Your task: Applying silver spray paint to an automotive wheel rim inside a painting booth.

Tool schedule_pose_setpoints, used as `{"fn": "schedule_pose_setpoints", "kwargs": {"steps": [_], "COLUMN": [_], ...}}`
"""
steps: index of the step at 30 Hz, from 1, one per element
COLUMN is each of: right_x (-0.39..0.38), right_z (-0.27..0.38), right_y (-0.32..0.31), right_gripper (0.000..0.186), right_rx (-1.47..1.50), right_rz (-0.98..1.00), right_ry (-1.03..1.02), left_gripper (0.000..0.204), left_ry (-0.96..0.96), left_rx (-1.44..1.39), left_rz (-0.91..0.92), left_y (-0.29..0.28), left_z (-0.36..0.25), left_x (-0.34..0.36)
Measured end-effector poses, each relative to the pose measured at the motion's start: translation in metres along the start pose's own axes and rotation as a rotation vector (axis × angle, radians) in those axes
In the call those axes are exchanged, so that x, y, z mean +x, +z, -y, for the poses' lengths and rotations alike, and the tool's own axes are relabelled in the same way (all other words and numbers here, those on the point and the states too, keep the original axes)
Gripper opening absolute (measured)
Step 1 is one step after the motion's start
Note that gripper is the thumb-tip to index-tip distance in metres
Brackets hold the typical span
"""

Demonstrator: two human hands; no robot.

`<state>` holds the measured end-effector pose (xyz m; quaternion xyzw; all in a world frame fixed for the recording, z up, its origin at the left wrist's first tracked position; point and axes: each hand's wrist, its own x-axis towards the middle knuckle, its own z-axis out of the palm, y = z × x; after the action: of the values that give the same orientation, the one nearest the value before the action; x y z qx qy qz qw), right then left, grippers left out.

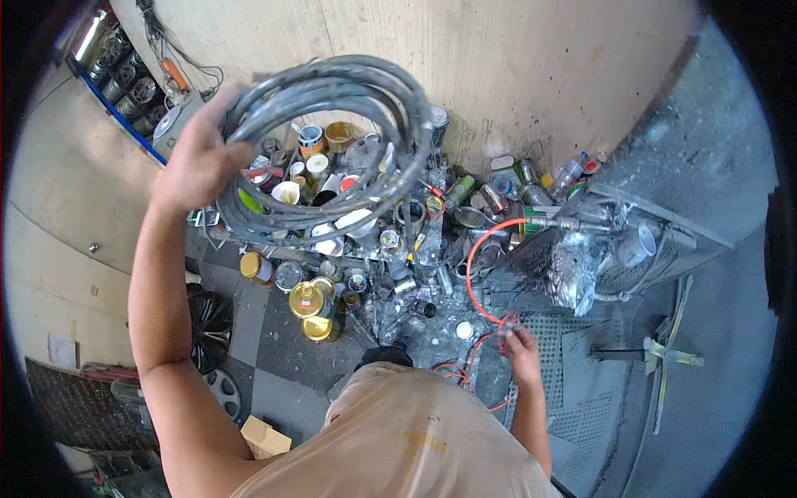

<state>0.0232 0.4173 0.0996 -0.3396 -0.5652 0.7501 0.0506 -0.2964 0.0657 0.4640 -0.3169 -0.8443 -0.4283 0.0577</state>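
My left hand [203, 158] is raised at the left, its fingers closed round one side of a thick coiled grey hose [365, 79]. The coil hangs in wide loops before the wall and hides part of the clutter behind it. Lower down on the right, my right hand [521, 353] pinches a thin orange air hose [475, 274]. From there the orange hose curves up to a metal fitting [573, 222] by a grey stand, and its slack trails on the floor near my feet.
Paint cans, cups and bottles crowd a low bench [286, 249] along the wall. Gold-lidded cans [307, 300] stand on the floor before it. At right are a foil-like wrapped bundle [573, 274], a perforated floor grate [581, 390] and a taped metal stand [664, 357]. A cardboard box [264, 437] lies lower left.
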Motion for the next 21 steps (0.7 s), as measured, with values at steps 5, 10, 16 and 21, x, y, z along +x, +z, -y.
{"fn": "schedule_pose_setpoints", "kwargs": {"steps": [5, 10, 16, 21], "right_x": [0.02, 0.061, 0.145, 0.158], "right_z": [0.028, 0.057, 0.016, 0.073], "right_y": [0.06, 0.148, 0.158, 0.166], "right_gripper": [0.035, 0.047, 0.042, 0.03], "right_rx": [-0.015, -0.166, -0.919, -0.634], "right_rz": [0.081, 0.286, 0.489, 0.106], "right_ry": [-0.056, -0.187, -0.385, -0.199], "left_gripper": [0.05, 0.054, 0.055, 0.058], "left_ry": [0.101, 0.069, 0.083, 0.007], "left_rx": [-0.113, -0.242, -0.476, -0.487], "left_rz": [0.427, 0.642, 0.635, 0.213], "left_y": [0.008, 0.022, 0.028, -0.012], "left_z": [-0.015, -0.004, 0.033, 0.089], "left_x": [0.061, 0.093, 0.121, 0.14]}}
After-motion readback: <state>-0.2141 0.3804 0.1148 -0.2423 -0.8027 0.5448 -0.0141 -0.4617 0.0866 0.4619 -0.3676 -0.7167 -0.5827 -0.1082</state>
